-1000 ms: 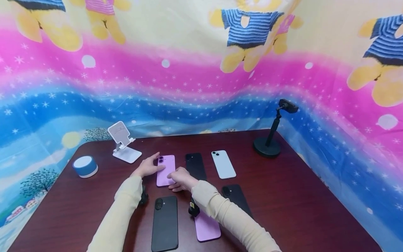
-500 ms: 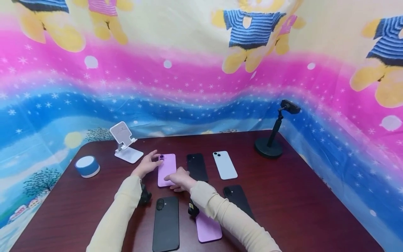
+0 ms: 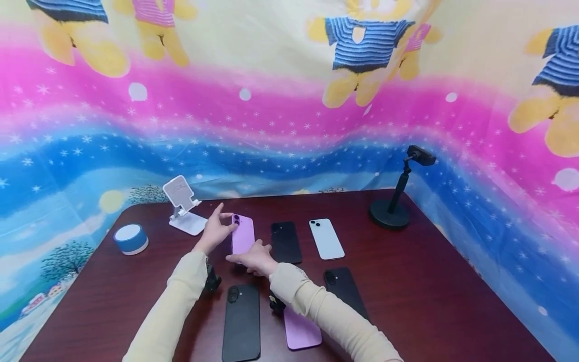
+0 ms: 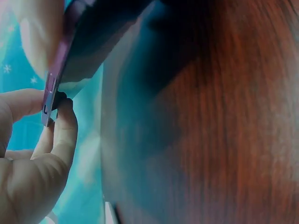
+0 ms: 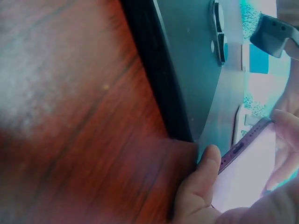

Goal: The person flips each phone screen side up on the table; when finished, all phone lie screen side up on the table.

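Observation:
A lilac phone [image 3: 244, 234] is raised off the table at a tilt, its back and camera lenses facing up in the head view. My left hand [image 3: 216, 235] pinches it at the upper left edge, by the lenses. At its lower end my right hand [image 3: 257, 258] grips the phone, partly covering the bottom. In the right wrist view the lilac phone [image 5: 245, 182] shows its port edge between the two hands. Seen nearly edge-on, the phone [image 4: 58, 74] has its dark screen turned toward the table in the left wrist view.
A black phone [image 3: 286, 242] and a white phone [image 3: 326, 239] lie to the right. Nearer are a dark grey phone [image 3: 242, 322], another lilac phone [image 3: 302, 331] and a black phone [image 3: 347, 291]. A white phone stand [image 3: 186, 221], blue-white round object [image 3: 131, 240] and black stand [image 3: 390, 213] are farther out.
The lilac phone has gone from lying on the table to being lifted and tilted. The right hand has slid left along its lower end; the left hand has shifted to its upper edge.

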A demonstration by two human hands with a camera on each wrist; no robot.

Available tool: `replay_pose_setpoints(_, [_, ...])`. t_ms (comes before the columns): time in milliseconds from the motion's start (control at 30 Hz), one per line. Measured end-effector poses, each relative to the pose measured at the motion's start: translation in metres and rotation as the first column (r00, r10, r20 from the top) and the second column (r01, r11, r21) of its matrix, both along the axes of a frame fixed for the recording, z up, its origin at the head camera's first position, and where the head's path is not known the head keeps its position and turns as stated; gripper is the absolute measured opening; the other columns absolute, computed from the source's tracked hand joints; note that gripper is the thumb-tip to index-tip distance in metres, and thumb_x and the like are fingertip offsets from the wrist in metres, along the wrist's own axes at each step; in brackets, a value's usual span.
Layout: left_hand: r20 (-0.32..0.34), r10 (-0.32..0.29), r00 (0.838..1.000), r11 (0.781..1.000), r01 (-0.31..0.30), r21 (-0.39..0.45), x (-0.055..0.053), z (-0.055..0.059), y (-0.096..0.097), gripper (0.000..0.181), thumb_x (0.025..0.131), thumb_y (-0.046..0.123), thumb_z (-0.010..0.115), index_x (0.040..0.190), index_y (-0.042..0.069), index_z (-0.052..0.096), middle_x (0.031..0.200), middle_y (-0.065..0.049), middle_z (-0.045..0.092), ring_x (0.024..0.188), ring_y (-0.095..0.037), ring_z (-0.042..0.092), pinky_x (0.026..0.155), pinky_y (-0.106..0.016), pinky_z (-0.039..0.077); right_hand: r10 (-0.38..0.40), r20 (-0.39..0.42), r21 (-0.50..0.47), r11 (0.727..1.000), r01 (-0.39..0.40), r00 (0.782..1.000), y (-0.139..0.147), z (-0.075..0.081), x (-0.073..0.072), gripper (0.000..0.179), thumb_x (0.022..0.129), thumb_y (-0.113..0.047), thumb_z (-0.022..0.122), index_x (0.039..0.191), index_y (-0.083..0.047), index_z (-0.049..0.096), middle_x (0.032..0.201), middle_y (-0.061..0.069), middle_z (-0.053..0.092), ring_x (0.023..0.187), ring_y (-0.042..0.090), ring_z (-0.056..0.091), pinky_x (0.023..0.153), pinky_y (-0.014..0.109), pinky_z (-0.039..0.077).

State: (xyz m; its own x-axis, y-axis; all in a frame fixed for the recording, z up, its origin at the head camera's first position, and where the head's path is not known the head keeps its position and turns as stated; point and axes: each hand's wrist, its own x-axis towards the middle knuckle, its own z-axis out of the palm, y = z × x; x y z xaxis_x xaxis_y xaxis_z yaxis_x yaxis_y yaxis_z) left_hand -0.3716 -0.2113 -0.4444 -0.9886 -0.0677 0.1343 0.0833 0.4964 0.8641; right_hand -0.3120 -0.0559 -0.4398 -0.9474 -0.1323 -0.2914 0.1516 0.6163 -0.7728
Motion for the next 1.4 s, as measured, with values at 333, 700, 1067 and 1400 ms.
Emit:
replay_pose_setpoints(333, [0.057, -0.071, 0.996, 0.970, 0.055, 0.235, 0.004, -0.001, -0.001, 0.055, 0.093, 0.004, 0.056, 0.140, -0.015, 0.033, 0.135, -0.036, 0.047, 0.122, -0.039, 0.052, 0.097, -0.039, 0.049, 0.040, 0.068, -0.062, 0.997, -0.036, 0.997, 0.005, 0.002, -0.007, 0.085, 0.073, -0.042, 0.078, 0.133, 0.001, 0.035, 0.121, 0.026, 0.039, 0.065, 0.020, 0.065, 0.048, 0.028, 0.045])
replay_pose_setpoints(700, [0.088, -0.341, 0.936, 0.843, 0.263, 0.470, 0.010, -0.015, -0.011, 0.065, 0.102, 0.027, 0.044, 0.155, 0.012, 0.009, 0.145, -0.034, 0.031, 0.113, -0.022, 0.056, 0.096, -0.039, 0.048, 0.159, 0.155, -0.246, 0.962, -0.118, 0.975, 0.015, 0.001, -0.013, 0.049, 0.083, -0.034, 0.069, 0.117, -0.006, 0.045, 0.100, 0.009, 0.062, 0.088, 0.023, 0.068, 0.050, 0.025, 0.041])
replay_pose_setpoints(1067, [0.051, -0.506, 0.861, 0.691, 0.369, 0.622, 0.017, -0.024, -0.014, 0.062, 0.105, 0.031, 0.034, 0.151, 0.041, -0.007, 0.156, -0.025, 0.007, 0.134, -0.048, 0.033, 0.109, -0.055, 0.031, 0.248, 0.174, -0.344, 0.922, -0.177, 0.953, 0.020, -0.002, -0.016, 0.062, 0.087, -0.030, 0.067, 0.138, -0.007, 0.039, 0.115, 0.012, 0.062, 0.093, 0.023, 0.065, 0.055, 0.027, 0.043])
replay_pose_setpoints(1400, [0.041, -0.457, 0.889, 0.685, 0.322, 0.653, 0.020, -0.020, -0.009, 0.054, 0.104, 0.031, 0.037, 0.148, 0.044, 0.009, 0.150, -0.033, 0.015, 0.122, -0.038, 0.050, 0.104, -0.060, 0.034, 0.372, -0.004, -0.202, 0.909, -0.365, 0.928, 0.026, 0.007, -0.018, 0.069, 0.092, -0.040, 0.063, 0.149, -0.014, 0.035, 0.133, 0.014, 0.052, 0.094, 0.025, 0.055, 0.078, 0.041, 0.051])
